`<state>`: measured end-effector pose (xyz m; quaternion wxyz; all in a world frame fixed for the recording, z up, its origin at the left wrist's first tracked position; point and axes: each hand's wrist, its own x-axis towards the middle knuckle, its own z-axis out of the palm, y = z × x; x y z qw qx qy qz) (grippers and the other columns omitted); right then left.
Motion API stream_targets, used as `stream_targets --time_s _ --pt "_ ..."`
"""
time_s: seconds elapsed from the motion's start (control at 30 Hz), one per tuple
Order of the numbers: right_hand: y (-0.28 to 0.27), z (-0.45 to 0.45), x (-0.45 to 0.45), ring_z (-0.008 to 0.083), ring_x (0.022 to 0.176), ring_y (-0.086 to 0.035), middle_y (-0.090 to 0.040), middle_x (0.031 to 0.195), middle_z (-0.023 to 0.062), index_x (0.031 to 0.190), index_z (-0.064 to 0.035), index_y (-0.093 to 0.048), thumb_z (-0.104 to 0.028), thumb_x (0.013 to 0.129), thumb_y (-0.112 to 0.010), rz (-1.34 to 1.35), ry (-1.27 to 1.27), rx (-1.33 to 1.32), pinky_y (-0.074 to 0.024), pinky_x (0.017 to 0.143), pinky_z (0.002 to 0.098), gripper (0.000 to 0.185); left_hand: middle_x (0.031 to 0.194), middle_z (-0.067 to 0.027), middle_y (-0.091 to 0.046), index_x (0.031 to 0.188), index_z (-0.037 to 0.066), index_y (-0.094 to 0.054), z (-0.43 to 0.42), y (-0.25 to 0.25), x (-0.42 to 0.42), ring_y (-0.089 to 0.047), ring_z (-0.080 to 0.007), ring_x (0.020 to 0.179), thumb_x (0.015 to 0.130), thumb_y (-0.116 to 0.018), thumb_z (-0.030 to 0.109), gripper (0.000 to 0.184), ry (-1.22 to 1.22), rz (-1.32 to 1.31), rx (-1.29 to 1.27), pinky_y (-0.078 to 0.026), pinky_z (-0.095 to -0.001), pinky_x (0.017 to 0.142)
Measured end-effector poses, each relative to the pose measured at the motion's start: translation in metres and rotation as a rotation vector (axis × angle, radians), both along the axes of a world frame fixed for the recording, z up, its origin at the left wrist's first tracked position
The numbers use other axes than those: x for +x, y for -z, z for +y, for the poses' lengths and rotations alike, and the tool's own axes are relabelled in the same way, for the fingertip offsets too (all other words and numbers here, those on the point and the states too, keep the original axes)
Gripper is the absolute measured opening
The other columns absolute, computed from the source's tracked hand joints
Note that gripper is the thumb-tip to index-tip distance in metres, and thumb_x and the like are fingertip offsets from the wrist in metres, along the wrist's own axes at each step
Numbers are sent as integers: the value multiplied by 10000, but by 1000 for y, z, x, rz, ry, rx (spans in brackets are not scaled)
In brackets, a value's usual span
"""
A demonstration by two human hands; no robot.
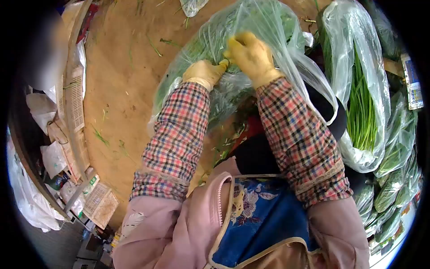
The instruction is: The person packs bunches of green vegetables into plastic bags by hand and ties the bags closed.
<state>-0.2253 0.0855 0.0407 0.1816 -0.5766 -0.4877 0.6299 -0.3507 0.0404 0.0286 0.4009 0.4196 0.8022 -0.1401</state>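
A large clear plastic bag [273, 24] with leafy green stuff showing through it lies before me on the brown work surface. My left hand [201, 73], in a yellow glove, is closed at the near side of this bag, its thumb pointing right and gripping the film. Just right of it and a little higher, my gloved right hand [251, 57] is curled with fingertips pinched on gathered plastic. The fingertips of the two hands nearly meet. One loose handle of the bag hangs down past my right wrist.
At the right stands another clear bag [378, 85] of long green chives [360, 107]. Several more bagged greens [396, 184] are piled beyond it. Green scraps [101, 136] are scattered over the brown surface [121, 58]. Crates and papers [98, 204] crowd the left edge.
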Motion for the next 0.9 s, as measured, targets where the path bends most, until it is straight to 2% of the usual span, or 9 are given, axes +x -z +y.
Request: stream_targets --time_s 0.17,0.23,0.3,0.37,0.5,0.73,0.8,0.83,0.9 --pt "46 9 -23 196 670 -632 -660 780 86 895 -18 -626 -355 804 -565 119 -150 288 -510 613 278 354 981 -114 -638 1011 104 -628 -2 20 -4 -592 -270 944 821 -457 498 470 152 -82 -22 -452 -358 800" --pt "48 5 -13 157 641 -628 -662 779 80 926 -22 -623 -314 817 -588 161 -16 -55 -501 596 253 314 664 -65 -638 875 30 -624 -2 26 -8 -600 -160 577 820 -540 330 316 249 -180 -42 -459 -270 533" --pt "39 5 -6 125 598 -617 -663 752 75 934 -20 -621 -259 823 -603 168 8 -106 -486 549 235 264 667 -82 -633 837 7 -621 -18 17 -19 -590 -160 549 824 -539 269 275 580 -220 90 -463 -261 479" --pt "34 3 -1 123 551 -608 -656 713 84 926 -14 -618 -254 816 -618 252 41 -199 -464 494 230 264 794 -119 -646 839 9 -621 -47 5 -22 -616 -179 633 858 -509 298 310 -265 -470 146 -507 -300 552" --pt "36 6 5 121 524 -602 -650 689 85 903 -10 -611 -249 810 -634 264 56 -251 -444 455 217 256 683 -90 -618 762 -14 -606 -68 28 -12 -567 -132 517 839 -560 329 354 -769 -611 391 -473 -266 458" --pt "39 7 3 105 548 -608 -653 704 63 914 -34 -618 -260 818 -629 227 46 -223 -452 468 217 246 717 -110 -639 702 14 -646 -5 -2 -48 -599 -169 594 768 -455 664 680 -391 -298 273 -469 -299 553" --pt "43 10 2 106 550 -609 -654 706 61 915 -36 -619 -258 817 -631 218 40 -202 -453 470 217 244 759 -98 -653 677 40 -661 20 -1 -30 -616 -217 729 727 -385 746 760 6 -20 -73 -454 -328 682" --pt "46 10 0 109 548 -609 -654 704 63 914 -32 -618 -255 816 -632 193 34 -160 -454 472 217 244 599 -100 -593 589 29 -619 25 3 -18 -588 -218 612 737 -470 685 689 48 35 -69 -426 -336 567" --pt "55 10 4 113 546 -610 -655 702 66 913 -28 -617 -251 814 -634 161 32 -123 -455 473 217 245 805 -104 -655 734 74 -678 33 2 -21 -609 -280 840 758 -487 617 576 21 -89 -232 -440 -338 758"
